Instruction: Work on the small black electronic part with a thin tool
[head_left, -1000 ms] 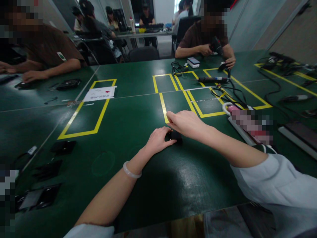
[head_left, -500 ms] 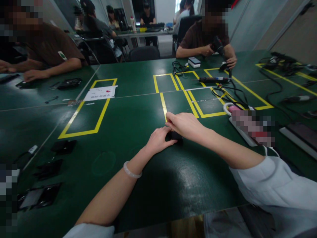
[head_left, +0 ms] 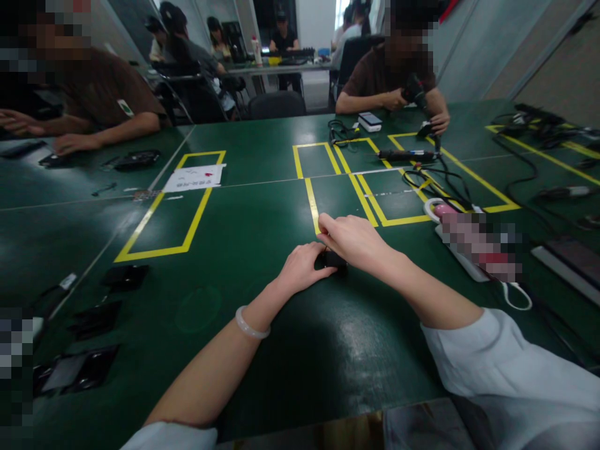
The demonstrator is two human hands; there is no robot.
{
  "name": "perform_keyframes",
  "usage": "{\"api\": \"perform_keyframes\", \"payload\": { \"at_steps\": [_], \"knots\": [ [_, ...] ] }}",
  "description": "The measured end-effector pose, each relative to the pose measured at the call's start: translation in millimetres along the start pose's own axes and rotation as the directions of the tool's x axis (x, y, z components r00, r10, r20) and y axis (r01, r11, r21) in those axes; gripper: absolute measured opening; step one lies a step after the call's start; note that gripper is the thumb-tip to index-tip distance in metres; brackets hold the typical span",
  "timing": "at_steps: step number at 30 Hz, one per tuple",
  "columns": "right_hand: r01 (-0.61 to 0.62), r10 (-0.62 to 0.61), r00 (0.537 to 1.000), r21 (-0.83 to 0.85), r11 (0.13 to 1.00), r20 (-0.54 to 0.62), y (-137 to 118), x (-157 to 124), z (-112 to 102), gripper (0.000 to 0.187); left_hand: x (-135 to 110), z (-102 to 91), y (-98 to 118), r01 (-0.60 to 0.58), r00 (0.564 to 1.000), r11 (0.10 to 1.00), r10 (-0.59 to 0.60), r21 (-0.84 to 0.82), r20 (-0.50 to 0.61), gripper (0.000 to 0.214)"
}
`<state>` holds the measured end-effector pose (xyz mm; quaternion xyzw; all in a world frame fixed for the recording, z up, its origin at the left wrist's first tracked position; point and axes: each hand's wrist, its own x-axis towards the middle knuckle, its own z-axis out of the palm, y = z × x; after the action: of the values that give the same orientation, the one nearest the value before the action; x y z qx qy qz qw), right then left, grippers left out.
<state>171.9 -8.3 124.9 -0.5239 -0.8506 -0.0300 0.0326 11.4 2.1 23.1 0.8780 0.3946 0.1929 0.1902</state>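
A small black part lies on the green table, partly covered by both hands. My left hand grips it from the left side, thumb in front and fingers behind. Right above it, my right hand is closed in a pinch, its fingertips close to the left fingers. Whatever the right fingers pinch is too small or too hidden to make out.
Several black parts lie at the left. A paper label sits on a yellow tape outline. To the right are a pink item on a white base, cables and a black pen-shaped tool. Co-workers sit across the table.
The view has shifted slightly, so the scene sits a little lower and further right. Both hands stay at the black part, and the right forearm has drawn in a little.
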Motion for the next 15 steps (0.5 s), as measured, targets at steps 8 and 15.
{"api": "perform_keyframes", "payload": {
  "at_steps": [8,15],
  "knots": [
    [0.059,-0.058,0.998,0.045,0.997,-0.027,-6.0,-4.6,-7.0,0.017,-0.7,0.1,-1.8,0.015,1.0,1.0,-0.015,-0.01,-0.023,0.043],
    [0.022,-0.023,1.0,-0.053,0.998,-0.018,-7.7,-1.1,-0.9,0.017,-1.4,-0.7,-2.8,0.001,1.0,1.0,-0.002,-0.017,-0.021,0.044]
  ]
}}
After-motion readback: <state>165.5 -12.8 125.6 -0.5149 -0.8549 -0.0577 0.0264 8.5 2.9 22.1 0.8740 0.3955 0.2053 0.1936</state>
